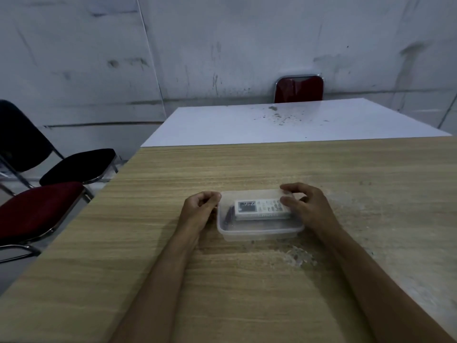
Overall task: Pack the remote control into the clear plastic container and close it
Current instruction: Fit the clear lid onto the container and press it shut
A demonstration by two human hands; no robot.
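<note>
Resting on the wooden table (247,280), the clear plastic container (259,230) sits in front of me, and everything else I place from it. The remote control (262,209) lies inside it, white, lengthwise from left to right, with its small display toward the container's left end. A clear lid (254,195) looks to be lying over the top, though I cannot tell whether it is pressed fully shut.

My left hand (199,209) is at the container's left end, fingers curled in and touching the rim near the far left corner; whether it truly pinches the rim I cannot tell. My right hand (306,206) is at the container's right end, fingers bent and spread over the far right corner of the lid, thumb low against that side.

Beyond the container, a white table (284,122) butts against the wooden one, with a red chair (299,89) behind it. Well left of the container stand a black chair (76,165) and another red seat (37,209).
</note>
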